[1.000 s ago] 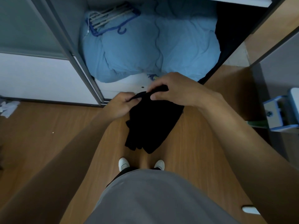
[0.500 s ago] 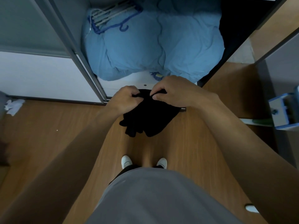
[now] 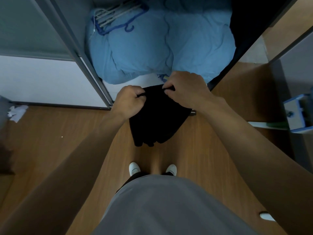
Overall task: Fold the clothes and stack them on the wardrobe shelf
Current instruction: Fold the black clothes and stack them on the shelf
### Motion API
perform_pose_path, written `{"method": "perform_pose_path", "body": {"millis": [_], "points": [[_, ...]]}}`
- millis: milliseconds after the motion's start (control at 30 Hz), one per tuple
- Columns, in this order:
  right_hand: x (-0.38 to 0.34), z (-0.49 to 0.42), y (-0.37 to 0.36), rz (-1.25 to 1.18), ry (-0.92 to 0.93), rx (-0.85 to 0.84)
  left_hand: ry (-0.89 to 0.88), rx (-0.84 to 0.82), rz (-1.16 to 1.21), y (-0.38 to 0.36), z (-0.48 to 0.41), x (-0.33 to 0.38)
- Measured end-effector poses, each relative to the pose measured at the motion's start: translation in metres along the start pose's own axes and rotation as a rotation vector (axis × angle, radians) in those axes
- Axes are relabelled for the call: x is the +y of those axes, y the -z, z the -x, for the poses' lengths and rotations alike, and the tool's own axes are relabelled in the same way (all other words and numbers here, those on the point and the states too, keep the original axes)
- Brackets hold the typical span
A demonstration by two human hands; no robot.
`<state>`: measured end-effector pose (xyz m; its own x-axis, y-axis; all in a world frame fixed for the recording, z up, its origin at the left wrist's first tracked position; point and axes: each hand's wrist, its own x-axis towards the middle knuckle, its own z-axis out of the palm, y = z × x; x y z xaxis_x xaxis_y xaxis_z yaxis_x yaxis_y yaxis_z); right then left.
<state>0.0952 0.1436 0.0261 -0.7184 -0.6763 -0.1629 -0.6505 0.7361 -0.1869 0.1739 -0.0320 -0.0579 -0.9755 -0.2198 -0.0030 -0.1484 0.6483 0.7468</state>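
Note:
A black garment (image 3: 157, 119) hangs folded in front of me above the wooden floor, just before the open wardrobe. My left hand (image 3: 129, 103) grips its upper left edge with curled fingers. My right hand (image 3: 184, 88) pinches the upper right edge. The cloth's lower end bunches into several dark lobes. Inside the wardrobe (image 3: 118, 89), a light blue quilt (image 3: 160, 46) fills the bottom compartment.
Blue and white hangers (image 3: 116, 16) lie on the quilt's far left. Dark cloth (image 3: 245, 22) sits at the wardrobe's right. The sliding door frame (image 3: 81, 60) stands to the left. Crumpled white paper (image 3: 16, 111) lies on the floor; a blue-white object (image 3: 298, 114) is at right.
The garment was gathered up shorter, then let hang a little longer and flatter. My hands have spread slightly apart along its top edge and sit closer to the wardrobe.

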Motion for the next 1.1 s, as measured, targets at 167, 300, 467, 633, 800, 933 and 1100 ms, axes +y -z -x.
{"method": "perform_pose_path", "body": {"millis": [167,300,467,633,800,933,1100], "points": [[0.001,0.001,-0.005,0.057,-0.071,-0.265,-0.085,0.09,-0.029,-0.008,0.008,0.0],[-0.009,-0.002,-0.002,0.008,-0.11,0.071,-0.063,0.075,0.02,-0.013,0.011,-0.013],[-0.021,-0.003,0.004,-0.214,-0.019,0.258,-0.032,-0.05,0.026,-0.02,0.015,-0.035],[-0.025,-0.004,0.015,-0.466,0.001,0.396,0.182,-0.22,0.021,-0.039,0.019,-0.066],[-0.029,-0.002,0.025,-0.652,0.007,0.454,0.275,-0.261,0.039,-0.049,0.018,-0.076],[-0.021,-0.001,0.032,-0.763,-0.007,0.467,0.241,-0.166,0.067,-0.04,0.02,-0.082],[-0.014,-0.006,0.038,-0.799,-0.024,0.523,0.235,-0.204,0.158,-0.017,0.025,-0.089]]}}
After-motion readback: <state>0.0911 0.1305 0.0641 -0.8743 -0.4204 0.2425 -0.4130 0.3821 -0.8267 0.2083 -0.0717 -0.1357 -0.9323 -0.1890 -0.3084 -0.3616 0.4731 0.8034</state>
